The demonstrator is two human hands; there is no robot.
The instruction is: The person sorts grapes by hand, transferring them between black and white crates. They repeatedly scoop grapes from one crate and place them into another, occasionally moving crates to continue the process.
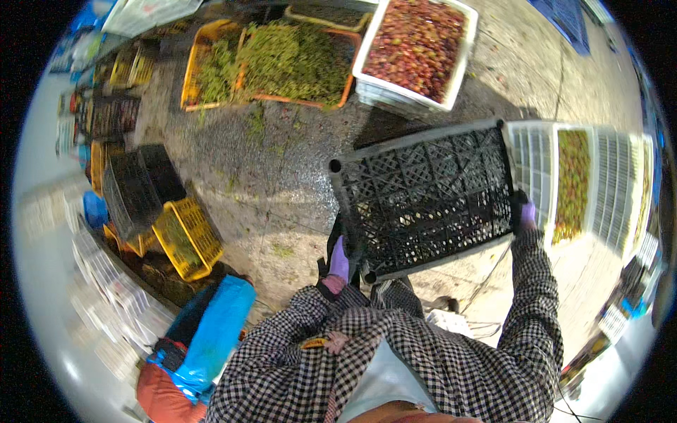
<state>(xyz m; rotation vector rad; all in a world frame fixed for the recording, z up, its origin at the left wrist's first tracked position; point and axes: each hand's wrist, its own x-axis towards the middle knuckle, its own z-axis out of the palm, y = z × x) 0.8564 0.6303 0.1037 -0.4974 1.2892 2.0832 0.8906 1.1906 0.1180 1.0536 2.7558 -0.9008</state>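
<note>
A black plastic crate (428,195) with a lattice pattern is held tilted in front of my body. My left hand (339,261), in a purple and black glove, grips its near left end. At its right end my right hand (523,211), gloved alike, is closed on the edge; the crate partly hides the fingers of both. Beyond it stands a white tub (359,63) full of small reddish fruit (418,45). Beside the tub, orange crates (346,84) hold green stems (291,61).
White crates (552,185), one with yellow-green fruit (573,180), stand at the right. At the left are a yellow crate (188,238) and black crates (140,185). Close on my left is a person in a blue apron or sleeve (219,328). Wet concrete floor (264,169) shows ahead.
</note>
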